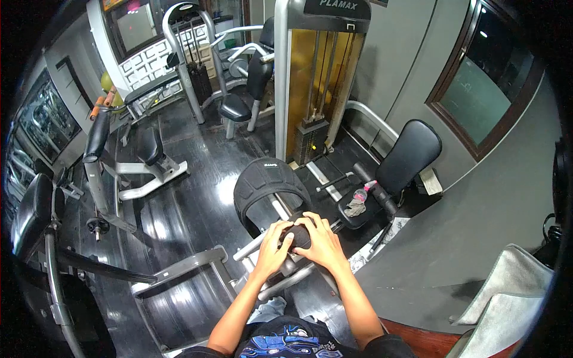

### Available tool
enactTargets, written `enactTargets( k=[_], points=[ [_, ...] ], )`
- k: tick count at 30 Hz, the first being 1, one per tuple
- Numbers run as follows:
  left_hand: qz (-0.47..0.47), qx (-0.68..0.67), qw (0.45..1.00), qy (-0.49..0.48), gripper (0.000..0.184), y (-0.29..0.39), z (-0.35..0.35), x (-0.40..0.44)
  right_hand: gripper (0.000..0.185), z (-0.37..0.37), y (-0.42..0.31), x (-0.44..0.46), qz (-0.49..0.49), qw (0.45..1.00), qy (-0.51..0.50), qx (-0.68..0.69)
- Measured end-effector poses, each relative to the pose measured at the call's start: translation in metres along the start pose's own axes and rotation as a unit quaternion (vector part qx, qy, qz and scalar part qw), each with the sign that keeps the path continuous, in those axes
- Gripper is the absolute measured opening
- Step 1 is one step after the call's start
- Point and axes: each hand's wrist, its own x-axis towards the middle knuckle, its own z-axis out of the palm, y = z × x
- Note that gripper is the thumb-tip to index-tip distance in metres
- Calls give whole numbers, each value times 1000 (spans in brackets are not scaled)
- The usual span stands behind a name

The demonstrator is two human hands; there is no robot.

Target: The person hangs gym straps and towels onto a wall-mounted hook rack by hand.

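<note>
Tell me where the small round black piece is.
In the head view, the small round black piece is below centre, slightly right, between the left hand and the right hand, with the large curved black pad just beyond.

You face plain grey walls (391,71), a brown-framed glass window (486,92) at right and a glossy black floor (206,170) catching white glare (227,190).

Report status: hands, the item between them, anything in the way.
Left hand and right hand: fingers curled around black rounded object. Object's exact type unclear. Black arched padded piece just beyond; no visible obstruction between hands and object.
</note>
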Motion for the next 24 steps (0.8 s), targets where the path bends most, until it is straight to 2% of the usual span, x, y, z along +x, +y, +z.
enactTargets(
  k=[1, 3, 10, 12, 15, 17, 18, 20, 21, 22, 24],
  points=[
    [-8, -10, 1000, -5, 37, -1, 1, -1, 73, 4, 2, -1, -1, 1000, 0, 0],
    [-3, 15, 1000, -7, 38, -1, 2, -2, 71, 12, 7, -3, -49, 997, 62, -11],
    [-14, 53, 998, -16, 45, 3, 5, -9, 65, 2, 7, -27, -42, 998, 50, 10],
    [-14, 65, 998, -12, 48, 4, 8, -13, 62, -4, 4, -36, -10, 1000, 29, 5],
    [-10, 82, 996, 18, 46, 12, 13, -23, 58, -9, 6, -49, 17, 1000, 22, 10],
    [32, 145, 985, 89, 40, 24, 16, -32, 58, -16, 3, -60, 18, 999, 39, 5],
    [34, 145, 985, 90, 40, 26, 16, -36, 58, -20, 1, -65, 18, 998, 53, 0],
    [-27, 109, 988, 105, 31, 29, 16, -50, 57, -28, -2, -74, 15, 998, 63, -2],
    [0, 106, 982, 157, 18, 33, 20, -56, 57, -32, -4, -79, 13, 997, 73, -3],
    [1, 107, 981, 159, 18, 37, 19, -63, 57, -36, -5, -84, 11, 997, 73, -3],
    [-123, 65, 989, 47, 23, 46, 15, -81, 58, -45, -9, -96, 21, 997, 68, 9]
  ],
)
